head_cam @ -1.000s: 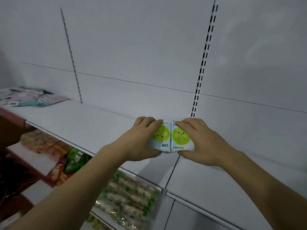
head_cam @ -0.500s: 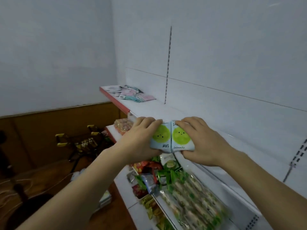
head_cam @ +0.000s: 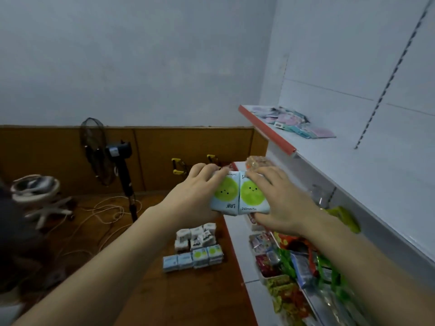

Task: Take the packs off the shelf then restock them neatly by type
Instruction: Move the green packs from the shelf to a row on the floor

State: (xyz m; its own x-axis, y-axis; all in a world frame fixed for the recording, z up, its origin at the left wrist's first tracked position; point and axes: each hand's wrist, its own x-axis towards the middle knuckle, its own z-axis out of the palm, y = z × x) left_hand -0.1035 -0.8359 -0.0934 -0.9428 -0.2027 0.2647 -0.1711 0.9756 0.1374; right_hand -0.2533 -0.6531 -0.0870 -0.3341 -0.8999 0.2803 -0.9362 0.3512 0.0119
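Observation:
Two small white packs with green smiley circles are held side by side in front of me, away from the shelf. My left hand (head_cam: 196, 191) grips the left pack (head_cam: 224, 192) and my right hand (head_cam: 281, 201) grips the right pack (head_cam: 253, 195). Down on the wooden floor lie several similar packs (head_cam: 195, 249) in rows, some white, some with green circles. The white top shelf (head_cam: 367, 165) runs along the right with a few flat pink and teal packs (head_cam: 296, 123) at its far end.
Lower shelves (head_cam: 237, 234) at the right hold colourful snack bags (head_cam: 296, 262). On the floor at the left stand a fan (head_cam: 103, 151), an office chair (head_cam: 35, 191) and loose cables (head_cam: 106, 210). Yellow clamps (head_cam: 177, 165) sit by the wooden wall panel.
My view has swung left, from the shelf to the floor and room. Both hands still hold the two packs together, now off the shelf.

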